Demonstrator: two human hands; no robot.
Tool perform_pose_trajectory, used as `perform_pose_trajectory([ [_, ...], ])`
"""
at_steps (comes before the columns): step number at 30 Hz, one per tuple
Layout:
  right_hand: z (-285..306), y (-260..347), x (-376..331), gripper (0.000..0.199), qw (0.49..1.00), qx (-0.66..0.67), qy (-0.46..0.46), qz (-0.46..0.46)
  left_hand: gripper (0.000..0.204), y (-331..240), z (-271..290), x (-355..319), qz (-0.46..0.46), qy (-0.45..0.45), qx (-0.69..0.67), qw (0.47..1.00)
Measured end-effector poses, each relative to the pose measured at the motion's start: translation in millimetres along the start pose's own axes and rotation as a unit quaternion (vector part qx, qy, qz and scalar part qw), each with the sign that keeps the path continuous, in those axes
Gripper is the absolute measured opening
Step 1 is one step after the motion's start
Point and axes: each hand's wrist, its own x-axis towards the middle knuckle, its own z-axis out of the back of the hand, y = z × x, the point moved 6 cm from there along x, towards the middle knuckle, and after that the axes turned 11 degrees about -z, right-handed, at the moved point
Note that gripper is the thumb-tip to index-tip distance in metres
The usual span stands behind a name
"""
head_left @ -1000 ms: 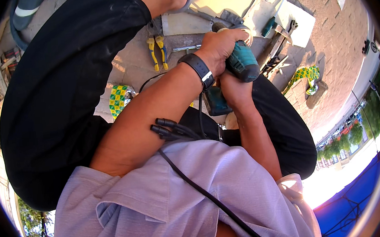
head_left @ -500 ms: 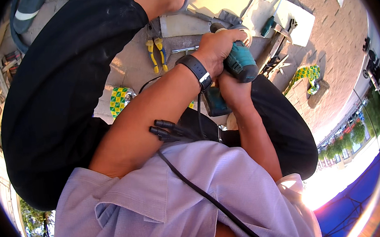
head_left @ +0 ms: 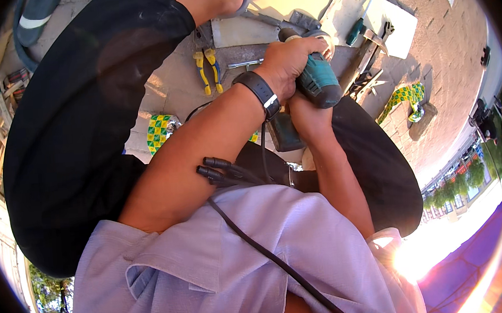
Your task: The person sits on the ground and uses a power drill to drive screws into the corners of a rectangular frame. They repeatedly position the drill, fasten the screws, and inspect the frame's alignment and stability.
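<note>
While both hands grip it, the teal power drill (head_left: 317, 82) sits above the person's dark-trousered lap, pointing down at the pale board (head_left: 241, 31) on the ground. The left hand (head_left: 288, 61), with a black watch (head_left: 262, 93) on its wrist, wraps over the drill's top. The right hand (head_left: 308, 117) clamps its handle from below. Yellow-handled pliers (head_left: 208, 70) lie on the ground just left of the hands, and a green-handled screwdriver (head_left: 354, 32) lies to the right.

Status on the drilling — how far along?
Done: cannot tell; the work surface is hidden behind the hands. In hand: left hand on top of the teal power drill, right hand beneath it. Yellow-handled pliers lie unused on the ground.
</note>
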Motion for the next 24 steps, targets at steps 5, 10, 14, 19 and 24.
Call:
perform_pose_trajectory([
  [5, 1.3, -1.3, 0.7, 0.033, 1.0, -0.004, -0.005, 0.0, 0.03, 2.3, -0.6, 3.5, -0.005, 0.006, -0.019, 1.0],
  [10, 0.0, -2.4, 0.1, 0.029, 1.0, 0.017, -0.002, 0.001, 0.028, 5.5, 0.7, 6.0, 0.01, 0.03, -0.006, 0.999],
  [14, 1.7, -10.4, 6.8, 0.029, 0.998, 0.049, -0.009, 0.038, 0.034, 0.9, -3.9, -0.6, -0.003, 0.033, 0.022, 0.999],
  [19, 3.5, 3.7, 0.8, 0.032, 0.996, 0.028, 0.007, 0.08, 0.074, -11.9, -18.8, -32.1, -0.163, -0.038, 0.349, 0.922],
  [24, 6.8, 1.3, 5.8, 0.032, 0.995, 0.01, 0.001, 0.102, 0.104, -21.6, -50.7, -73.7, -0.301, -0.075, 0.601, 0.737],
])
